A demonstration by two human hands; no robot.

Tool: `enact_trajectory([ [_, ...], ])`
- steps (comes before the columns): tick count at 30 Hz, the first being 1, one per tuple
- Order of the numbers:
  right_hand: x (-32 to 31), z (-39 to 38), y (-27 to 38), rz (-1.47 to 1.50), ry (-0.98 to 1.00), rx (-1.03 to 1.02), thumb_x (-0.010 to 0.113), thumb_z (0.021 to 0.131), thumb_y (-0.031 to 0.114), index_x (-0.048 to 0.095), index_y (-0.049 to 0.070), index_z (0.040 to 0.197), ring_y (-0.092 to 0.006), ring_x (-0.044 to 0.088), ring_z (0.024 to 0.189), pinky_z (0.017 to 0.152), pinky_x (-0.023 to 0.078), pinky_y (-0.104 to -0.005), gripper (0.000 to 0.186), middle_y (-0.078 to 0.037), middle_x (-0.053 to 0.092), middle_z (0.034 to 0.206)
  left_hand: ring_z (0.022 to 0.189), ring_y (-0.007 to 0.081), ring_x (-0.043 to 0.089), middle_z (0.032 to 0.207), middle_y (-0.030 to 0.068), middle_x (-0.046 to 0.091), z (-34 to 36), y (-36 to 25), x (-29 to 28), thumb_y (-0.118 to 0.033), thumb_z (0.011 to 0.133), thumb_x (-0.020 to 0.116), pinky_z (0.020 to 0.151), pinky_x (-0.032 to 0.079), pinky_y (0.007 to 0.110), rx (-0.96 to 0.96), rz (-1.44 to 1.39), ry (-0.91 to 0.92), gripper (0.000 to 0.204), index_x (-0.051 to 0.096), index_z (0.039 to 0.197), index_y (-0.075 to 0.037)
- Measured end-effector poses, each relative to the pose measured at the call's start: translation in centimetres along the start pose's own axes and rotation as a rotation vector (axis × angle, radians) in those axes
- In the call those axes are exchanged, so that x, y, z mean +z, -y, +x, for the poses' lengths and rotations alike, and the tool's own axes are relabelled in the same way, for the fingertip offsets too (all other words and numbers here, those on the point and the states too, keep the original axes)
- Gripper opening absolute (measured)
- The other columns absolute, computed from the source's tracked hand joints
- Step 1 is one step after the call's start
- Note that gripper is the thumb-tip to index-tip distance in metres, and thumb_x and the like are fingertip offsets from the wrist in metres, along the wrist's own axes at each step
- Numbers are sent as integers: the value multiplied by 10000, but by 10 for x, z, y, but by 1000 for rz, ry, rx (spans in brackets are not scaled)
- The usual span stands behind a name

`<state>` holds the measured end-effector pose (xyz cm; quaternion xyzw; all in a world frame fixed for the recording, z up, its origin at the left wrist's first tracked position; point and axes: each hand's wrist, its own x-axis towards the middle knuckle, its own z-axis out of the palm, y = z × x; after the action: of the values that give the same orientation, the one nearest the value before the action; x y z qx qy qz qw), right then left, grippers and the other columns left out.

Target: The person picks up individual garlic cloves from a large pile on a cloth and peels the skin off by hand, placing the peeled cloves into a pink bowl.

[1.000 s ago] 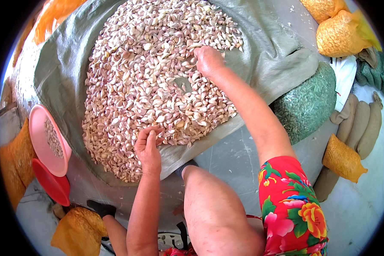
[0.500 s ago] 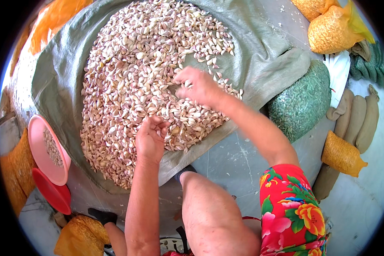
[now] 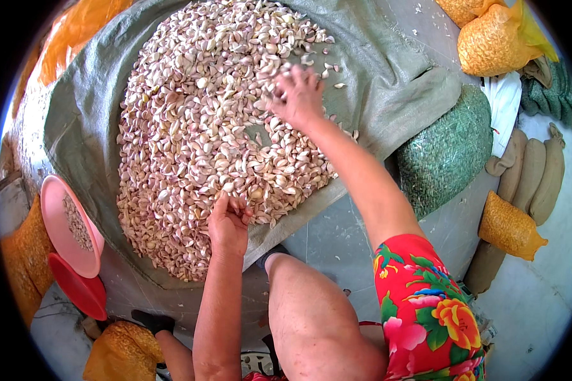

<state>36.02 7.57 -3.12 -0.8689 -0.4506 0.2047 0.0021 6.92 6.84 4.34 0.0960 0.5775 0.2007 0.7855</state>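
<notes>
A broad heap of garlic cloves point(image 3: 197, 120), pale with purplish tints, covers much of a grey-green woven sheet point(image 3: 388, 82). My right hand point(image 3: 297, 98) reaches over the heap's right side with its fingers spread, slightly blurred, above or touching the cloves. Around it, at the heap's right edge, a few loose cloves lie on the sheet. Near the heap's lower edge my left hand point(image 3: 229, 227) is turned partly palm up, its fingers curled in. Whether a clove sits inside those fingers I cannot make out.
To the left stand a pink basin point(image 3: 52, 222) with small pale pieces in it and a red basin point(image 3: 76, 286). A stuffed green mesh sack point(image 3: 448, 152) touches the sheet's right side. Filled yellow bags point(image 3: 511, 227) and tan sacks point(image 3: 545, 184) lie further right.
My right hand has moved away from me and its fingers have spread. Cloves have shifted into part of the bare patch of sheet. My left hand has lowered slightly, still curled.
</notes>
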Motion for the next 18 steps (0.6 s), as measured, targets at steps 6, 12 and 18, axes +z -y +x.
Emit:
enact_trajectory([
  [6,31,-112,21,21,27,-341,457,840,804,413,248,1530,-449,63,1509,1195,70,-661,887,-112,188,1653,549,167,457,637,26,481,-10,23,-5,-295,1023,515,525,351,297,-71,189,61,416,434,660,-110],
  [12,17,-168,17,119,161,-500,640,835,627,538,225,1427,-442,185,1471,1158,159,-684,722,-110,322,1570,435,81,283,529,-51,316,-33,70,-31,-285,1026,553,397,228,258,4,427,90,490,361,592,-166],
  [18,2,-169,-20,351,234,-539,648,882,427,752,142,964,-292,487,1307,1130,313,-516,314,-43,667,1223,424,68,294,511,-51,357,-28,86,-44,-215,1019,568,392,224,254,84,366,121,503,393,555,-136],
])
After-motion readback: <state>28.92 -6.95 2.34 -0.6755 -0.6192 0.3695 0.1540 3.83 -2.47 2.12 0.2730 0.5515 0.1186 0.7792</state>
